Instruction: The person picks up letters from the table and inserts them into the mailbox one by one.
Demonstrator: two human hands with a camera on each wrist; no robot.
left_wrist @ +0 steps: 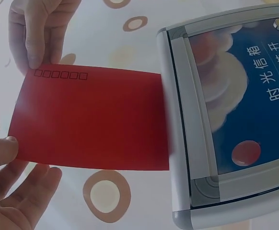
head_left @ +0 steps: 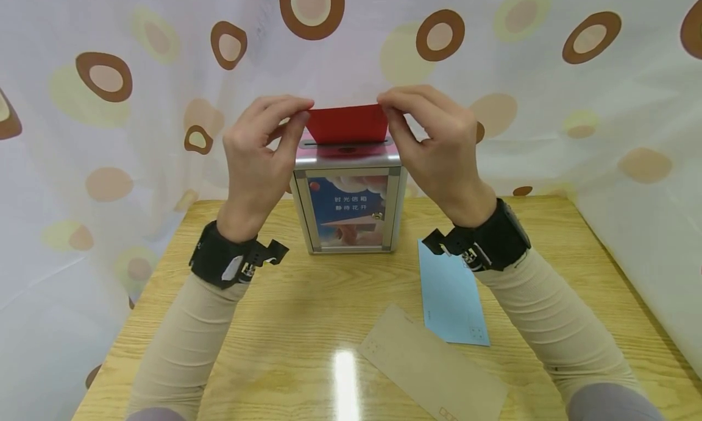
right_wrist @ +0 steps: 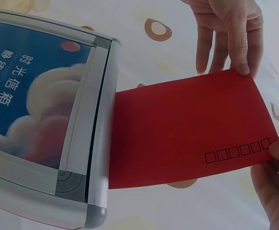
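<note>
A red envelope [head_left: 348, 123] stands upright at the slot in the top of a silver-framed letter box [head_left: 396, 220]. Its lower edge meets the slot and cannot be seen. My left hand [head_left: 262, 147] pinches the envelope's upper left corner between thumb and fingers. At the upper right corner, my right hand [head_left: 436, 137] pinches it the same way. Small printed squares run along one edge of the red envelope [left_wrist: 91, 120] in the left wrist view. The right wrist view shows both hands on its corners, with the letter box [right_wrist: 101, 129] beside it.
On the wooden table [head_left: 274, 336], a light blue envelope [head_left: 452, 299] lies to the right of the box. Nearer the front lies a tan envelope [head_left: 433, 366], close to the blue one. A patterned white curtain [head_left: 351, 61] hangs behind and at both sides.
</note>
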